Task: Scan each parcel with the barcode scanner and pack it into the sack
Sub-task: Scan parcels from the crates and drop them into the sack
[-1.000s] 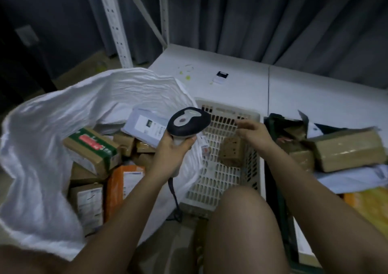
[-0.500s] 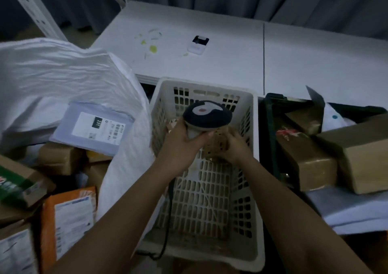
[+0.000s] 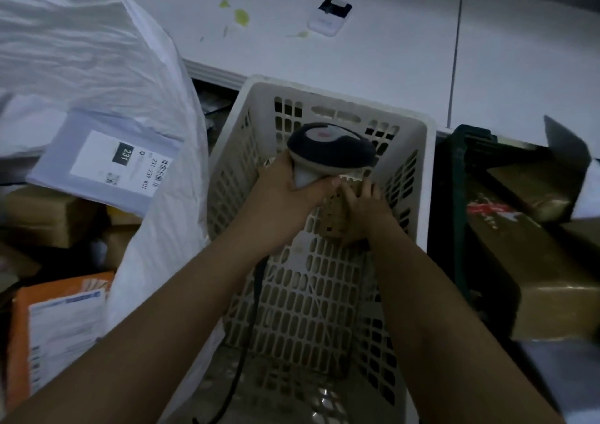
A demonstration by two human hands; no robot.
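My left hand point(image 3: 285, 196) grips the handle of a black-and-white barcode scanner point(image 3: 331, 151), whose head points down into a white slatted basket point(image 3: 324, 293). Just below the scanner head, my right hand point(image 3: 367, 209) holds a small brown cardboard parcel point(image 3: 334, 219) inside the basket. The parcel is partly hidden by the scanner and my fingers. At the left lies the open white sack point(image 3: 97, 66), holding a pale mailer with a printed label point(image 3: 104, 160), brown boxes point(image 3: 48, 216) and an orange-and-white parcel point(image 3: 55, 332).
A dark green crate point(image 3: 454, 203) at the right holds brown boxes point(image 3: 532, 261). Beyond the basket runs a white table point(image 3: 389, 50) carrying a small white-and-black device point(image 3: 329, 17) and green specks. The scanner's black cable point(image 3: 250, 326) hangs down along the basket's left side.
The view has tilted down and closer over the basket. The scanner and the small parcel stay together in my hands, now lower inside the basket.
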